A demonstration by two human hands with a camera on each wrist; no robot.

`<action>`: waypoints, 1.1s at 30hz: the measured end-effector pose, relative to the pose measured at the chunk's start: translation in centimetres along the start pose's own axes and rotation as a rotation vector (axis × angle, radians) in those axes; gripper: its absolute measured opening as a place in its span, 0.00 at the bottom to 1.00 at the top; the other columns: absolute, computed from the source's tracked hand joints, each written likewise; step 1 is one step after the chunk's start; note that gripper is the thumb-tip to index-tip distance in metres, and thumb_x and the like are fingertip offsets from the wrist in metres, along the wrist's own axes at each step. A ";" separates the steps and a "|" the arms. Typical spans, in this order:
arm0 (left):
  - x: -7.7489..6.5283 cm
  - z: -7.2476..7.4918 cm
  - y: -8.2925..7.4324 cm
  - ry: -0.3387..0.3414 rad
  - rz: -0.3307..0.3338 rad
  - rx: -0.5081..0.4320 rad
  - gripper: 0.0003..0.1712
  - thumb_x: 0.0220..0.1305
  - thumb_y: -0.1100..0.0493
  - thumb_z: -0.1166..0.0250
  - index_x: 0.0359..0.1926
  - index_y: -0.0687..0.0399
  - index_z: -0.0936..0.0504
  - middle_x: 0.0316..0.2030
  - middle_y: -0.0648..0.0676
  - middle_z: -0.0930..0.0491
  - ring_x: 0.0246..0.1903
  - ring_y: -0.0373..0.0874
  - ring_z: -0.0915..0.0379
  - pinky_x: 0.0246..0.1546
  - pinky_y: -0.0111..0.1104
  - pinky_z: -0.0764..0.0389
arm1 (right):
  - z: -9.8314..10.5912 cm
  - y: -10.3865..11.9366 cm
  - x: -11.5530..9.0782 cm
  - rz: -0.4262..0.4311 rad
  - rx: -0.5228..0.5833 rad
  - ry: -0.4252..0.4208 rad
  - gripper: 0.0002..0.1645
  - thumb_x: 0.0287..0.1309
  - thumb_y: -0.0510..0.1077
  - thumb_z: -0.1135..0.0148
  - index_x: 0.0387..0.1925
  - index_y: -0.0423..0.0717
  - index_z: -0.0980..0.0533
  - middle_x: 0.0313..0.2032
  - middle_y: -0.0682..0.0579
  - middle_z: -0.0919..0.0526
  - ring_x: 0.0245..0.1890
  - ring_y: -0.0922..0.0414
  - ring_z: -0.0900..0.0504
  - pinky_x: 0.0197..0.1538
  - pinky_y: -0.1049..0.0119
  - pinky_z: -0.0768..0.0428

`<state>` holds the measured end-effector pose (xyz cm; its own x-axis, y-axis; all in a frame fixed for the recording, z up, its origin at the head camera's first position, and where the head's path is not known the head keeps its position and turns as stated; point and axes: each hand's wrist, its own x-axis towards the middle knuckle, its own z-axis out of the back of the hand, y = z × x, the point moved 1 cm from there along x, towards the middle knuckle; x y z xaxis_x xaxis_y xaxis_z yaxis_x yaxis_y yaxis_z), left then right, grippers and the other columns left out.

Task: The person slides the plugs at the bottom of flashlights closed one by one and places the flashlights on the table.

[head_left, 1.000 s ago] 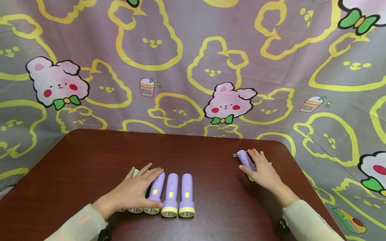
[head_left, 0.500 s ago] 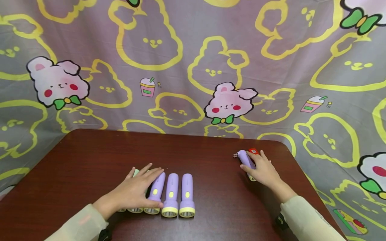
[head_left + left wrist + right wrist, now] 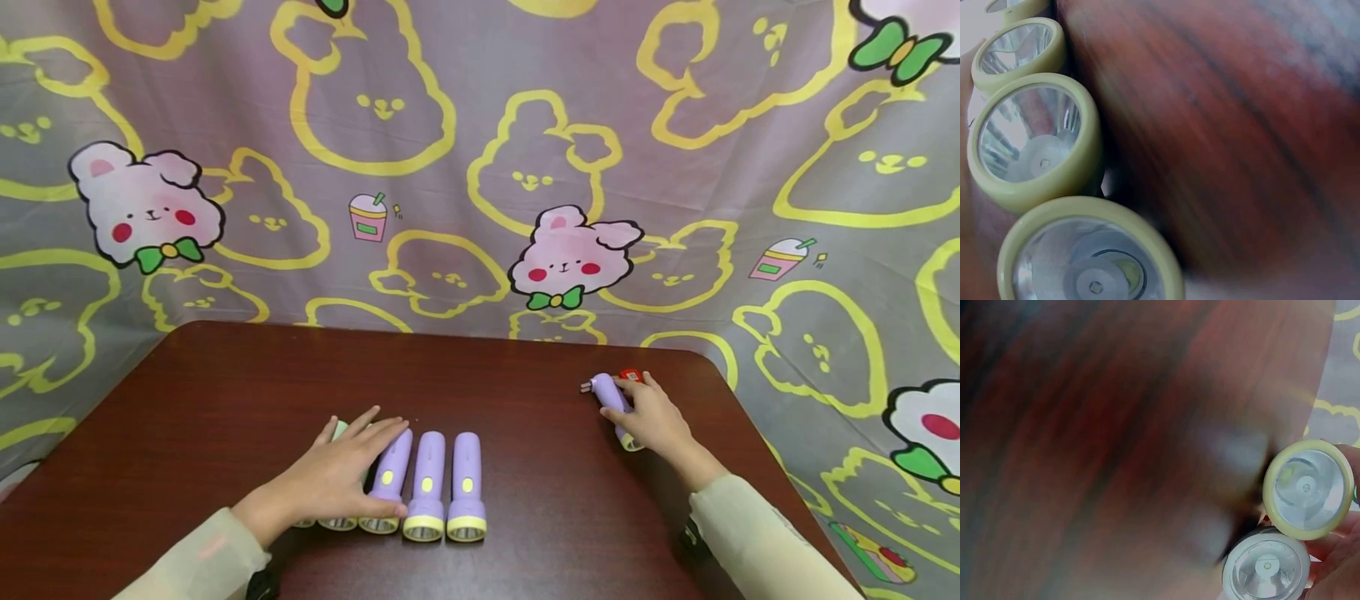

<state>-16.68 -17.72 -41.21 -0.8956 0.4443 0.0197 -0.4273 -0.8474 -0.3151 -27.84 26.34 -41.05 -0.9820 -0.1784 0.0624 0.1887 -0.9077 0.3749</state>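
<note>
In the head view, my left hand (image 3: 326,475) rests spread over the left end of a row of flashlights. Its fingertips and thumb touch a purple flashlight (image 3: 392,467); pale green ones lie partly hidden beneath. Two more, a purple flashlight (image 3: 427,471) and another purple flashlight (image 3: 467,471), lie to its right. Farther right, my right hand (image 3: 660,421) holds a purple flashlight (image 3: 609,396) with plug prongs at its tail, thumb on its left side. Past the fingers shows a red end (image 3: 632,375) with a label. The right wrist view has a white-rimmed flashlight (image 3: 1266,565) beside the yellow-rimmed flashlight (image 3: 1307,487).
All of it lies on a dark reddish-brown table (image 3: 337,367). A grey curtain (image 3: 450,192) with cartoon rabbits hangs behind and beside the table. Yellow lens rims (image 3: 1035,144) face the near side in the left wrist view.
The right hand's fingers have drawn in around the purple flashlight, whose lens end shifted slightly right. More of the red end shows. The left hand stays in place.
</note>
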 end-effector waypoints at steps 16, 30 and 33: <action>-0.1 0.1 -0.1 0.010 0.004 -0.007 0.65 0.43 0.14 0.41 0.75 0.48 0.38 0.72 0.52 0.34 0.75 0.61 0.50 0.62 0.75 0.50 | -0.4 0.6 0.1 0.033 0.066 -0.114 0.33 0.53 0.43 0.29 0.60 0.35 0.25 0.52 0.34 0.17 0.47 0.40 0.18 0.46 0.45 0.20; -0.1 0.2 0.0 0.012 0.003 -0.003 0.65 0.43 0.14 0.41 0.75 0.48 0.38 0.72 0.52 0.34 0.75 0.61 0.49 0.62 0.75 0.50 | 0.5 1.1 0.1 -0.043 0.196 -0.197 0.34 0.55 0.41 0.30 0.63 0.34 0.28 0.50 0.30 0.18 0.40 0.42 0.18 0.42 0.53 0.20; -0.1 0.2 0.0 0.011 -0.001 0.001 0.65 0.44 0.14 0.42 0.75 0.48 0.38 0.72 0.52 0.34 0.75 0.61 0.50 0.62 0.75 0.50 | 0.5 1.1 0.0 -0.056 0.214 -0.197 0.35 0.55 0.41 0.30 0.63 0.33 0.29 0.51 0.30 0.18 0.41 0.41 0.16 0.43 0.51 0.19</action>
<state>-16.62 -17.86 -41.08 -0.8939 0.4482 0.0091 -0.4281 -0.8474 -0.3141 -27.61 25.56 -40.15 -0.9777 -0.0345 0.2069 0.1488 -0.8093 0.5683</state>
